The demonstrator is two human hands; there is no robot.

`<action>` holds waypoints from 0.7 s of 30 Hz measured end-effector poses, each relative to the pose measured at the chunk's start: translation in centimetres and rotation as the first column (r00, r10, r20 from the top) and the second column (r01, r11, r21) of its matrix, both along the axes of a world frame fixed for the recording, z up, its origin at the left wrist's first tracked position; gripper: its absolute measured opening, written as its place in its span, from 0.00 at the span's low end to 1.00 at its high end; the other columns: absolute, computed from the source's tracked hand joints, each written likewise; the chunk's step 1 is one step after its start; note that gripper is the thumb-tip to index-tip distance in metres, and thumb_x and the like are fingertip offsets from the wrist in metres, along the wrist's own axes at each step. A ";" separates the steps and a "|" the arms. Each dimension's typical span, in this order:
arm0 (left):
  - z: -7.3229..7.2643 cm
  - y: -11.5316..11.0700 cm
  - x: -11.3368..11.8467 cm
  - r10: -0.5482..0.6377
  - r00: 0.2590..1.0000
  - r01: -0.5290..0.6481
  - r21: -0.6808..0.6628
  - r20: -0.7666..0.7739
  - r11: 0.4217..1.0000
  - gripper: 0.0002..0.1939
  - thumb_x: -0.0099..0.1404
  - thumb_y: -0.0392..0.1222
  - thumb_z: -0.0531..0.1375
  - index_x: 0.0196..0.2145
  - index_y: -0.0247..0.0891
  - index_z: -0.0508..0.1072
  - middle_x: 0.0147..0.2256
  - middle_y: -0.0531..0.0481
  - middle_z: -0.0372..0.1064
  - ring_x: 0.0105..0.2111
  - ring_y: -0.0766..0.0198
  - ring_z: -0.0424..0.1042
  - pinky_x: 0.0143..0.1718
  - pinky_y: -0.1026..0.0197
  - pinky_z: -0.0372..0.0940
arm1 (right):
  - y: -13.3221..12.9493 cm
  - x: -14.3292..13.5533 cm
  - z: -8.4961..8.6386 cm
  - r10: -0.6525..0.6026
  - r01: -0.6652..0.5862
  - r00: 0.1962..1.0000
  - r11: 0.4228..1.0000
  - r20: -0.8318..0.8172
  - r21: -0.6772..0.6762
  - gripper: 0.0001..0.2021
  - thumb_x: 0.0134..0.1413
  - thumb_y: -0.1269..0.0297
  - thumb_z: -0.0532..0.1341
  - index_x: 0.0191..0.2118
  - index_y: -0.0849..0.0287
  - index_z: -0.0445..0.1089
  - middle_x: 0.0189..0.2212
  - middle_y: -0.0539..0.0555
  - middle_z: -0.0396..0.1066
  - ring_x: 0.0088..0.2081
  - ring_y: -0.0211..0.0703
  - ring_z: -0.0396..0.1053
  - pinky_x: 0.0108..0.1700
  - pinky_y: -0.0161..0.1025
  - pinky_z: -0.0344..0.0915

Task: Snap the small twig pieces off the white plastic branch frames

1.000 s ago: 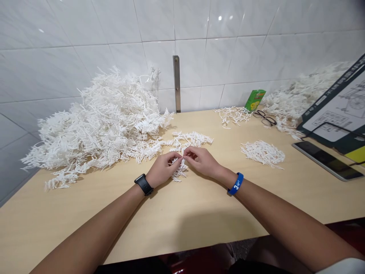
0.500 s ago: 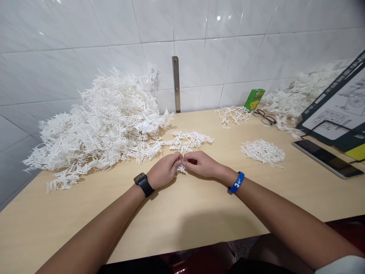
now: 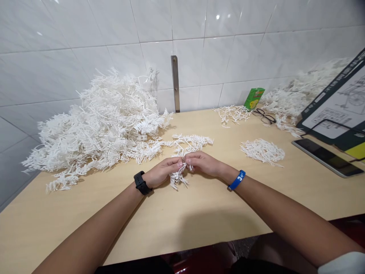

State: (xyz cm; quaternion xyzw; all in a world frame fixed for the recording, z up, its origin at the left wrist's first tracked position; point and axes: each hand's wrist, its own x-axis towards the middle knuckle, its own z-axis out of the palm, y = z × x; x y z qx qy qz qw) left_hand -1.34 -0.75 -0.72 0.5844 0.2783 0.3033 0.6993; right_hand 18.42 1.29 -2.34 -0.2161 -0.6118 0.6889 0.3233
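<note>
From my remote seat, I take the clock's centre as the point where the two hands meet, just above the wooden tabletop [image 3: 159, 224]. The left hand [image 3: 162, 172] pinches a white branched plastic sprig [image 3: 178, 179] between thumb and fingers; its twigs hang at seven o'clock, toward me. The right hand [image 3: 207, 164], fingers curled, pinches the sprig's upper part from three o'clock, though its thumb is partly hidden from me. I see the fingertips nearly touching. A loose strip of the same sprigs [image 3: 196, 141] lies just beyond, at one o'clock. The big tangled heap [image 3: 105, 118] rises at ten. Close to three, I have a small flat pile of white twigs [image 3: 262, 151], with a smartphone [image 3: 327, 156] farther out. Black-framed eyeglasses [image 3: 264, 116] sit at two, beside a green carton [image 3: 253, 99].
</note>
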 end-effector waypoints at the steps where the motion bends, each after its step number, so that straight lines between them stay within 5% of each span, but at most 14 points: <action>1: 0.2 0.0 -0.1 0.013 1.000 -0.013 -0.010 0.028 1.000 0.20 0.58 0.53 0.62 0.23 0.36 0.61 0.25 0.52 0.57 0.25 0.67 0.58 0.28 0.62 0.55 | -0.1 0.1 0.2 0.000 -0.001 0.999 1.000 -0.035 -0.023 0.14 0.56 0.60 0.60 0.24 0.62 0.65 0.21 0.48 0.60 0.23 0.34 0.58 0.29 0.35 0.57; 4: 0.6 0.3 -0.4 0.114 0.992 -0.116 0.032 0.048 0.993 0.19 0.59 0.53 0.62 0.24 0.37 0.59 0.26 0.53 0.56 0.24 0.68 0.56 0.28 0.62 0.54 | -0.2 0.1 0.7 -0.019 0.005 0.993 0.993 -0.120 -0.115 0.13 0.56 0.61 0.59 0.23 0.61 0.64 0.22 0.50 0.62 0.24 0.37 0.61 0.28 0.37 0.60; 8: 0.6 0.7 -0.7 0.288 0.952 -0.258 0.225 -0.108 0.939 0.17 0.63 0.53 0.57 0.26 0.37 0.62 0.25 0.54 0.56 0.25 0.68 0.53 0.28 0.63 0.52 | 0.1 -0.1 1.2 -0.134 0.072 0.978 0.934 -0.157 -0.350 0.07 0.55 0.65 0.56 0.29 0.60 0.64 0.27 0.53 0.68 0.25 0.37 0.65 0.25 0.34 0.62; 13: 0.8 0.5 -0.1 0.338 0.916 -0.230 0.404 -0.218 0.885 0.19 0.64 0.53 0.56 0.23 0.37 0.61 0.23 0.55 0.52 0.25 0.68 0.52 0.29 0.63 0.51 | 0.4 -0.1 1.3 -0.193 0.145 0.981 0.801 -0.021 -0.581 0.05 0.52 0.64 0.59 0.31 0.59 0.63 0.22 0.46 0.59 0.19 0.31 0.55 0.18 0.28 0.47; 17: 0.7 0.3 0.3 0.269 0.926 -0.151 0.392 -0.265 0.907 0.20 0.64 0.54 0.56 0.24 0.36 0.62 0.23 0.55 0.54 0.25 0.68 0.53 0.29 0.63 0.52 | -0.4 -0.6 1.5 -0.145 0.180 0.982 0.904 0.119 -0.389 0.19 0.57 0.46 0.56 0.28 0.58 0.59 0.18 0.42 0.47 0.17 0.29 0.41 0.18 0.29 0.36; 21: 0.5 0.5 0.2 0.146 0.960 -0.052 0.358 -0.240 0.932 0.19 0.63 0.56 0.56 0.30 0.35 0.69 0.30 0.50 0.66 0.33 0.62 0.63 0.37 0.61 0.58 | -1.1 -1.3 1.1 -0.156 0.156 0.973 0.988 0.168 0.013 0.23 0.54 0.43 0.59 0.25 0.60 0.61 0.19 0.44 0.49 0.20 0.30 0.44 0.21 0.32 0.42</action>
